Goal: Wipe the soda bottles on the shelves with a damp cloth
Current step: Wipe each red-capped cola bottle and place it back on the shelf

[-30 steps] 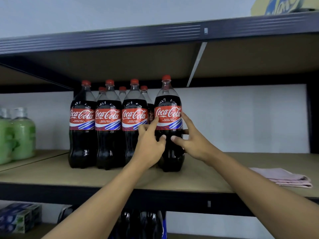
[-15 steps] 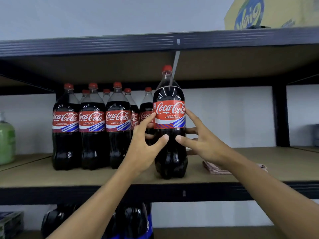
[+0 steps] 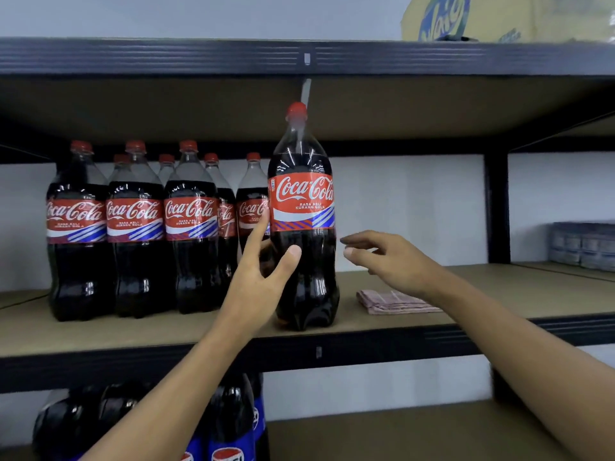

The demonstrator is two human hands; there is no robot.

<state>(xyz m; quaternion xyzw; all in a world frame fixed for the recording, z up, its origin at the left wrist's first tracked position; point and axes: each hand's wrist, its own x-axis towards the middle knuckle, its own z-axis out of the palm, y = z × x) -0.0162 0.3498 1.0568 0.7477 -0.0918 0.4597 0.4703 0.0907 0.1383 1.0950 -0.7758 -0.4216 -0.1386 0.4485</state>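
Shelf [image 3: 482, 287]: middle board, carrying everything listed.
Bottle row [image 3: 136, 227]: seven caps showing, standing at the left.
Front bottle [image 3: 304, 211]: upright at the shelf edge. My left hand [image 3: 263, 281] grips its waist, thumb in front.
Cloth [image 3: 392, 302]: folded, lying to the bottle's right, untouched.
Right hand [image 3: 389, 261]: fingers loosely spread, empty, above the cloth.
I judge that wiping of this bottle has not begun.

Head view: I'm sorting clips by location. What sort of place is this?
Likely a shop or stockroom: rows of Coca-Cola bottles on a dark metal shelf, Pepsi bottles below, a cardboard carton on top.
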